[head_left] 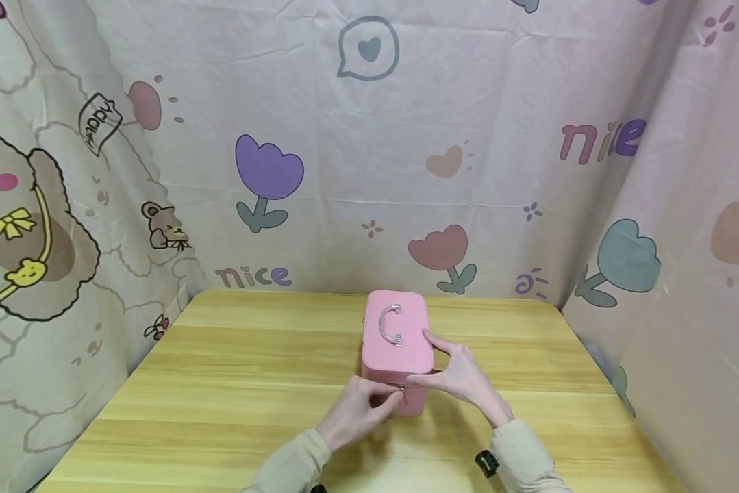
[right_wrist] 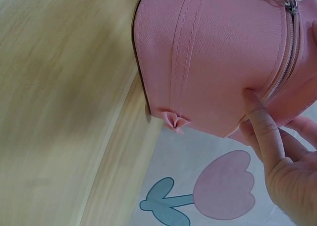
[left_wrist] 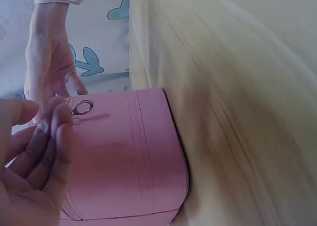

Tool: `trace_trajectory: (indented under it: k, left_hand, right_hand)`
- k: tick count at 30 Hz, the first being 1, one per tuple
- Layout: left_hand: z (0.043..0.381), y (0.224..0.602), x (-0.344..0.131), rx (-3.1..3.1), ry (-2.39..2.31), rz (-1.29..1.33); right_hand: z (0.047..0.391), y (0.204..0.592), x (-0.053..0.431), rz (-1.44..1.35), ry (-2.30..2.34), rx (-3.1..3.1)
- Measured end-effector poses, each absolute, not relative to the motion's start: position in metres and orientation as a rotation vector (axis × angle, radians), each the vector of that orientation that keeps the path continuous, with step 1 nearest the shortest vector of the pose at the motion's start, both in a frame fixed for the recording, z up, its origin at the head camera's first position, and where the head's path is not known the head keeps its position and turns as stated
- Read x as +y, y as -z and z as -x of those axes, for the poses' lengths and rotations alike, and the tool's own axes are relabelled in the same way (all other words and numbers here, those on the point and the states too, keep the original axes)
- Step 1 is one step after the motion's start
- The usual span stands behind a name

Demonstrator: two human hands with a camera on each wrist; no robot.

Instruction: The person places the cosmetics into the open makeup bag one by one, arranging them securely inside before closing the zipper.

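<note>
A pink zip-up vanity case (head_left: 400,352) stands upright on the table with its lid down, a silver handle (head_left: 389,325) on top. At its near end my left hand (head_left: 359,411) has thumb and index finger pinched at the small metal zipper pull (head_left: 403,392); its ring (left_wrist: 83,107) shows beside the fingertips in the left wrist view. My right hand (head_left: 461,373) holds the case's right side near the front corner, thumb and fingers spread around it. The right wrist view shows the zipper (right_wrist: 286,67) running past a fingertip pressed on the case.
A wood-grain table (head_left: 252,363) extends around the case. Behind it and on both sides hangs a printed curtain (head_left: 320,103) with tulips and cartoon figures. A pink bow (right_wrist: 174,121) sits low on the case. A black wrist device (head_left: 486,463) is beside the right sleeve.
</note>
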State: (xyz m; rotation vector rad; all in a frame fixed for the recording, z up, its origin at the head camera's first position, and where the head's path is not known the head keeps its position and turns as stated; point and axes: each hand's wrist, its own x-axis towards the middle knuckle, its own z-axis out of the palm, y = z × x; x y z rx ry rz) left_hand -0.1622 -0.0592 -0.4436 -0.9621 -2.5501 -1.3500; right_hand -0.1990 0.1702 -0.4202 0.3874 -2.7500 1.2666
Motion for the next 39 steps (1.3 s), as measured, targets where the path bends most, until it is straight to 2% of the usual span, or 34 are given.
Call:
trace_trajectory:
  k: [13, 25, 39]
  left_hand:
    - [0.17, 0.443, -0.061, -2.057, 1.235, 0.777]
    - [0.174, 0.43, -0.058, -2.313, 1.342, 0.361]
    - [0.188, 0.421, -0.063, -2.598, 1.39, 0.376]
  right_hand:
    - [0.199, 0.42, 0.171, -0.41, -1.252, -2.747]
    - [0.198, 0.419, 0.171, -0.42, -1.244, -2.753]
    - [0.197, 0.42, 0.17, -0.447, -1.221, -2.746]
